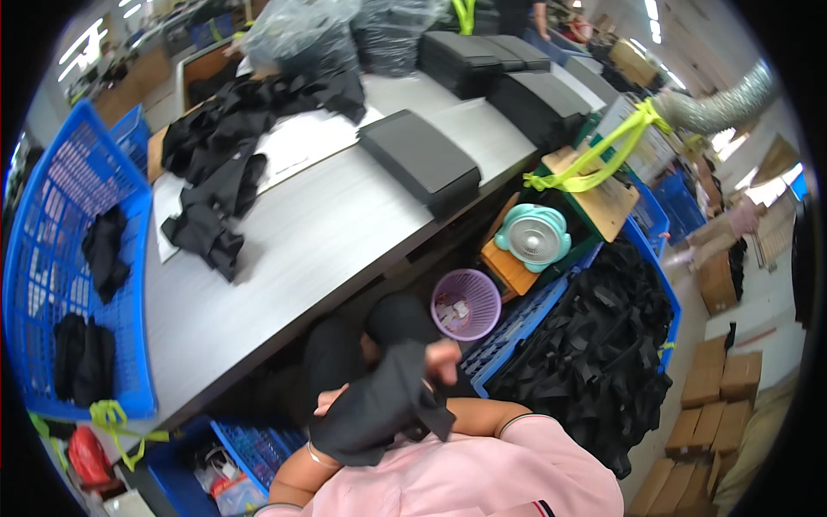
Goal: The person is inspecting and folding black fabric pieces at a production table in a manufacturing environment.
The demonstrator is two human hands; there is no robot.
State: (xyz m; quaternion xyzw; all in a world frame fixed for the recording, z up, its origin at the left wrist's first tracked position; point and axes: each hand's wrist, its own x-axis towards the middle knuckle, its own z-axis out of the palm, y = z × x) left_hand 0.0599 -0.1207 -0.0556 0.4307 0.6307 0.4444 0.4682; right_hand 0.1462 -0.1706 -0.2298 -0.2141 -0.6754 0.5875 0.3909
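A black fabric piece (375,414) lies draped over my forearms, above my lap and in front of my pink shirt. My left hand (329,399) is closed on its left edge, with part of the fingers hidden under the cloth. At the cloth's upper right edge is my right hand (443,360), smeared by motion. Its fingers cannot be made out, nor whether they grip the fabric. Beyond my knees, the grey table (284,258) carries a heap of black fabric pieces (215,164) and a stack of flat black panels (422,159).
A blue crate (142,345) with black pieces stands at the left. To the right are a purple basket (493,306) with scraps, a turquoise fan (536,237), and a blue crate heaped with black strips (586,336). Plastic-wrapped bundles (392,34) stand at the back; cartons (724,379) sit far right.
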